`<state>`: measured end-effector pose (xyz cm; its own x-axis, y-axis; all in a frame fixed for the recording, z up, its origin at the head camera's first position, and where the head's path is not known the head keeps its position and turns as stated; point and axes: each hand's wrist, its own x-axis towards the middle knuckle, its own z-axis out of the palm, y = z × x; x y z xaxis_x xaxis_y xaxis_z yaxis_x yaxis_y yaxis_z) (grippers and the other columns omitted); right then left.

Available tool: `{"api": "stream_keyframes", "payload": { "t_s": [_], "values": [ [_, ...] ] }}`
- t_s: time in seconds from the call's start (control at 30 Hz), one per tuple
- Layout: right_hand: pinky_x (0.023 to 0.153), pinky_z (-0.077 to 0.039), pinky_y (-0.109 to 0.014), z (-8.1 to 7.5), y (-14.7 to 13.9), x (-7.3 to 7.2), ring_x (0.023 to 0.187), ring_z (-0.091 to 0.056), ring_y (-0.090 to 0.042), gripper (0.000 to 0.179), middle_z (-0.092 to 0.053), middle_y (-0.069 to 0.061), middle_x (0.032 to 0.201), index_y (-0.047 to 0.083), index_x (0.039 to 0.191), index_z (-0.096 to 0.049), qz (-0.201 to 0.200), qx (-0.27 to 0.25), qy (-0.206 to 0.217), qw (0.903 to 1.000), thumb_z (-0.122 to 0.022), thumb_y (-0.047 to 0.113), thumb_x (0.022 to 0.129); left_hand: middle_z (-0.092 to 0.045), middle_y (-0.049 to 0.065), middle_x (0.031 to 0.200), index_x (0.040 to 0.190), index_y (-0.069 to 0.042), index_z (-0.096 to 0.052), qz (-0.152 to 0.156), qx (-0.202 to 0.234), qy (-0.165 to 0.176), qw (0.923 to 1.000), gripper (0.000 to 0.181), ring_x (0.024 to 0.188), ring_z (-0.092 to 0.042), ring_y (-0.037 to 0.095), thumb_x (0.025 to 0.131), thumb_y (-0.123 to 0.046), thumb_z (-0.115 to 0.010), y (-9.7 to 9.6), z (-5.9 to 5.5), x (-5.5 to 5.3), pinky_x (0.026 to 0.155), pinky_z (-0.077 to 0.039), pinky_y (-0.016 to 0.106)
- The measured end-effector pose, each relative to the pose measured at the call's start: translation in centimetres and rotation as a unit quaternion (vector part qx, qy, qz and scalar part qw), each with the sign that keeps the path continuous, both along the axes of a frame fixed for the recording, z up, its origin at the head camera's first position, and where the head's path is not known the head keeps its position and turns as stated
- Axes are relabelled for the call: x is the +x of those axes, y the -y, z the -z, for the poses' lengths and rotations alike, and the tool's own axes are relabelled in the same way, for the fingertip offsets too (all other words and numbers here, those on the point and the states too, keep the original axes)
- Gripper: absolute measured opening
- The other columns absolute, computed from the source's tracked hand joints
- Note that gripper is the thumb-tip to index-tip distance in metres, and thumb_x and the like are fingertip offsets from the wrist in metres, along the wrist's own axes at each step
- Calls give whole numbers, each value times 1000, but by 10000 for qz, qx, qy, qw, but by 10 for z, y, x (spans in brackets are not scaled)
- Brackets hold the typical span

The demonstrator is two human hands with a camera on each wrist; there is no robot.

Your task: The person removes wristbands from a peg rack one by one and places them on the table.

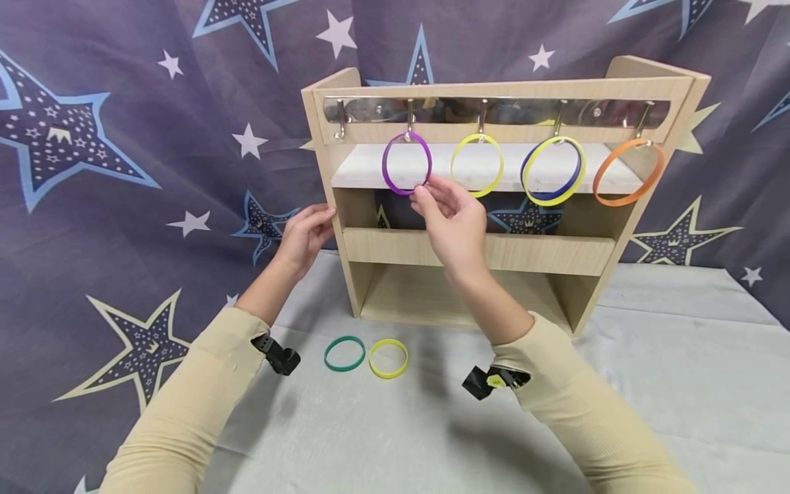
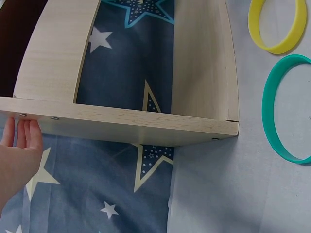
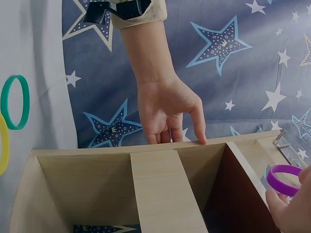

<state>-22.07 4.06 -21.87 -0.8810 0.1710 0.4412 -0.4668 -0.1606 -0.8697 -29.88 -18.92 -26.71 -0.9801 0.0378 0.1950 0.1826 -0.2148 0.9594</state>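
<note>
Seat the purple wristband (image 1: 385,165), pinched in the right hand (image 1: 458,230), fully on its hook (image 1: 410,113) before release, the left hand (image 1: 304,239), fingers straight, bracing the wooden rack (image 1: 543,254).

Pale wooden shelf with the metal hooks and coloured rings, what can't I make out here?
Head view: part of the thin dark blue ring, behind the thin yellow ring on the same metal hook.
Left wrist view: the right side of the thin green ring, cut off by the picture's edge.
Right wrist view: some fingertips of the left hand, behind the pale wooden shelf.
Right wrist view: part of the thin purple ring, behind the right hand.
</note>
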Motion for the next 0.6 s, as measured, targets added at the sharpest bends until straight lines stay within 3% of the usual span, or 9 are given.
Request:
{"api": "stream_keyframes", "payload": {
  "t_s": [0.3,0.37,0.53,0.6],
  "values": [
    [79,-59,-34,-4,5,-2,72,-69,-4,27,-68,-31,104,-11,109,-64,78,-165,-84,9998,-67,4,88,-56,-4,86,101,-6,-56,-13,-64,8,10000,10,88,-56,7,95,-10,-49,-1,-1,0,89,-46,20],
    [78,-60,-35,-5,5,-2,77,-73,-16,26,-68,-31,103,-12,108,-64,44,-199,-45,9998,-67,4,88,-55,-3,87,100,-6,-57,-27,-32,30,10000,9,88,-56,7,95,-10,-49,-1,-1,1,89,-47,20],
    [78,-60,-35,-7,4,-1,82,-73,-26,26,-67,-34,104,-15,108,-64,-103,-462,2,9989,-65,1,88,-56,-1,90,96,-9,-59,-26,30,74,10000,9,89,-56,7,95,-10,-51,-1,-2,3,89,-47,19],
    [80,-59,-37,-8,3,0,76,-72,-17,26,-68,-32,100,-16,109,-63,-184,-626,-18,9979,-65,0,88,-57,-1,92,97,-9,-59,-24,11,90,10000,8,90,-56,7,95,-10,-51,-1,-2,3,90,-47,19]
  ]
}}
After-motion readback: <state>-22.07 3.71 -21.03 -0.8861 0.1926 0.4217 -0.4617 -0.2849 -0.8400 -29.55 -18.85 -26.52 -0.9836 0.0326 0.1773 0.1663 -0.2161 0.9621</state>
